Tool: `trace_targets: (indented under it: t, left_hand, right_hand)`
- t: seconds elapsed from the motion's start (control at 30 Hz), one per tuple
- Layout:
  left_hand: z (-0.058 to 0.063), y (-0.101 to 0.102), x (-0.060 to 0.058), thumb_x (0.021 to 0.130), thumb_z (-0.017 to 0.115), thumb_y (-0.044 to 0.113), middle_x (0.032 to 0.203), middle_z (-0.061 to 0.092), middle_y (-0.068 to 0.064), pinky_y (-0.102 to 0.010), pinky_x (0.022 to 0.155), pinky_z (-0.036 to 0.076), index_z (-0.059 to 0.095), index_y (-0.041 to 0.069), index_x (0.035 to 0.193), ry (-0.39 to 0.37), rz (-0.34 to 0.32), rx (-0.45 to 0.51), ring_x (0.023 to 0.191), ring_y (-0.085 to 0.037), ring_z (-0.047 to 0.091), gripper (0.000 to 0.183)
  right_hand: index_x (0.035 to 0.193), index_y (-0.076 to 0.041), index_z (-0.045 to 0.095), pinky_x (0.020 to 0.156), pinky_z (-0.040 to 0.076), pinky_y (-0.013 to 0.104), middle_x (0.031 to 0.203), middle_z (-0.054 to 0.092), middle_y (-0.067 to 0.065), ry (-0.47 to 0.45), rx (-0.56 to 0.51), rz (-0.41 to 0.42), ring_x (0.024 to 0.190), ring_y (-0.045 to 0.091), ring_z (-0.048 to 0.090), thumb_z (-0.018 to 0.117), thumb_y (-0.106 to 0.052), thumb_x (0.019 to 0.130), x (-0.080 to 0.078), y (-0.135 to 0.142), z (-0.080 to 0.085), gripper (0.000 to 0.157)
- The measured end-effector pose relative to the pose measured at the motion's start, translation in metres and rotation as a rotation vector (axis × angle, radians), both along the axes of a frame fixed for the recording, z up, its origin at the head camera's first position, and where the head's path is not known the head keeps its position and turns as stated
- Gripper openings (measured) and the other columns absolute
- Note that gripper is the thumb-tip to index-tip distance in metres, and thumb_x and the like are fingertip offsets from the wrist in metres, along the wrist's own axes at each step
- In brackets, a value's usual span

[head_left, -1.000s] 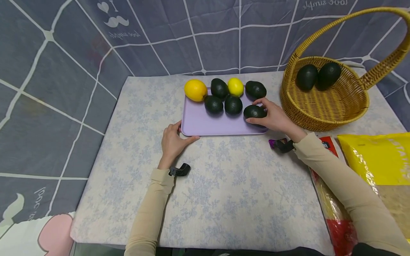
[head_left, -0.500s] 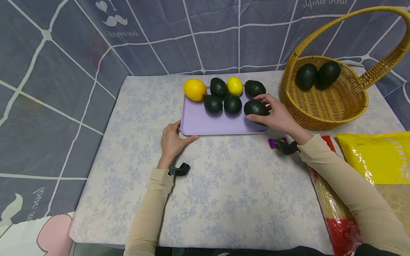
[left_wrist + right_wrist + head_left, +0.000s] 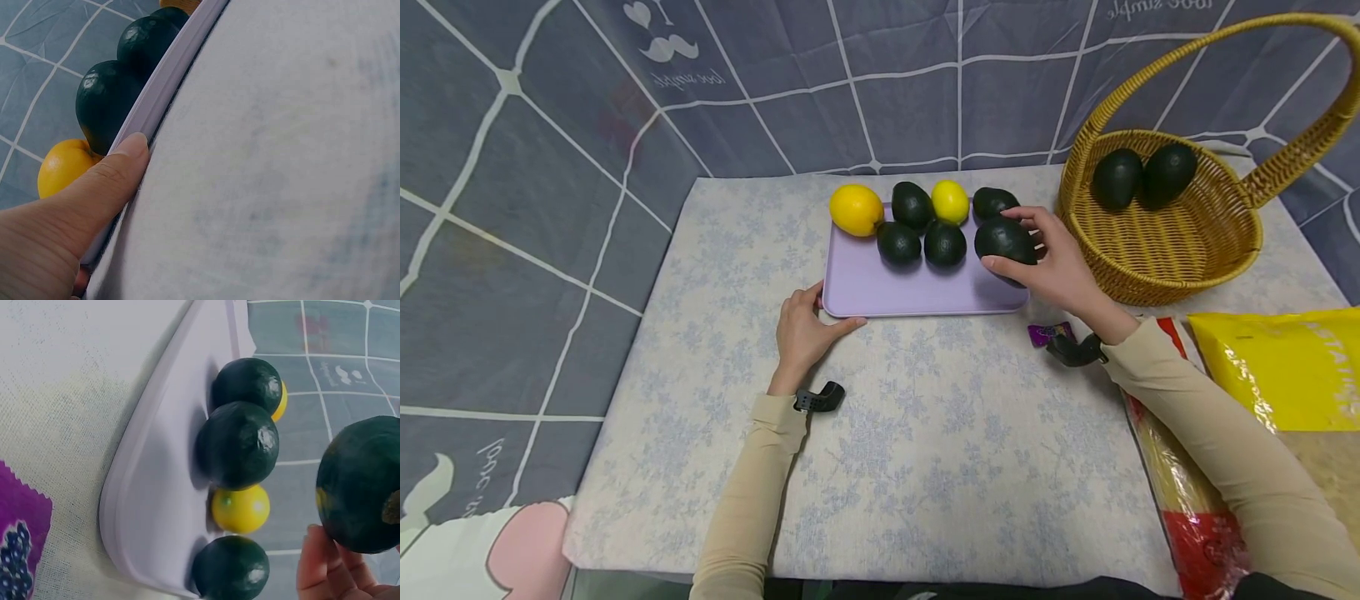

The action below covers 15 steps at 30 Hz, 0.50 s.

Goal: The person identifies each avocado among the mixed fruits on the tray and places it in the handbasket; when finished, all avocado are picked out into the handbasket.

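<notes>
My right hand (image 3: pixel 1060 262) holds a dark green avocado (image 3: pixel 1003 240) between thumb and fingers, over the right end of a lilac tray (image 3: pixel 917 296). In the right wrist view the held avocado (image 3: pixel 359 481) appears raised, with fingertips (image 3: pixel 315 565) under its side and its brown stem end showing. My left hand (image 3: pixel 805 337) grips the tray's near left corner, its thumb (image 3: pixel 119 165) along the front rim and its fingers at the left side. Several other avocados (image 3: pixel 945 244) lie on the tray with a large yellow lemon (image 3: pixel 857 211) and a smaller yellow lemon (image 3: pixel 951 202).
A golden wicker basket (image 3: pixel 1157 283) with a tall handle stands right of the tray, two avocados (image 3: pixel 1117 181) inside. A small purple packet (image 3: pixel 1045 334) lies near my right wrist. A yellow bag (image 3: pixel 1285 367) and a red-and-clear bag (image 3: pixel 1202 542) lie at the right edge.
The right hand has lifted the avocado from the tray and moved slightly right and up with it. The left hand stays at the tray's corner.
</notes>
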<state>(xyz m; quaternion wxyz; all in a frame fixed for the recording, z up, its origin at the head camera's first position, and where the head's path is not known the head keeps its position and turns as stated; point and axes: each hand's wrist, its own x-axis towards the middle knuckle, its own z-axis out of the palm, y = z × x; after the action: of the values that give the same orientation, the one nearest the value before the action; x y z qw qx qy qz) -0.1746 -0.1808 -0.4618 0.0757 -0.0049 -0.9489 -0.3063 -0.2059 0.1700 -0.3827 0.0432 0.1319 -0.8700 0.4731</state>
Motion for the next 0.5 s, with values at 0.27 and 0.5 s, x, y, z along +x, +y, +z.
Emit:
trace_targets:
  t: [0.27, 0.5]
  left_hand:
    - [0.001, 0.0, 0.0, 0.068, 0.083, 0.047, 0.087, 0.045, -0.009, -0.035, 0.065, 0.028, 0.049, 0.002, 0.138, -0.005, 0.002, 0.002, 0.082, -0.026, 0.037, 0.09]
    - [0.0, 0.0, 0.0, 0.067, 0.083, 0.048, 0.089, 0.046, -0.009, -0.034, 0.063, 0.028, 0.049, 0.003, 0.138, -0.004, 0.002, -0.008, 0.081, -0.026, 0.038, 0.09]
  right_hand:
    - [0.134, -0.014, 0.05, 0.076, 0.035, 0.033, 0.125, 0.047, 0.011, 0.052, -0.06, -0.033, 0.098, 0.023, 0.041, 0.077, -0.026, 0.08, 0.004, 0.002, 0.006, 0.062]
    - [0.134, -0.011, 0.049, 0.076, 0.036, 0.027, 0.125, 0.048, 0.006, 0.088, -0.16, -0.044, 0.1, 0.017, 0.043, 0.076, -0.019, 0.081, 0.008, 0.007, 0.011, 0.06]
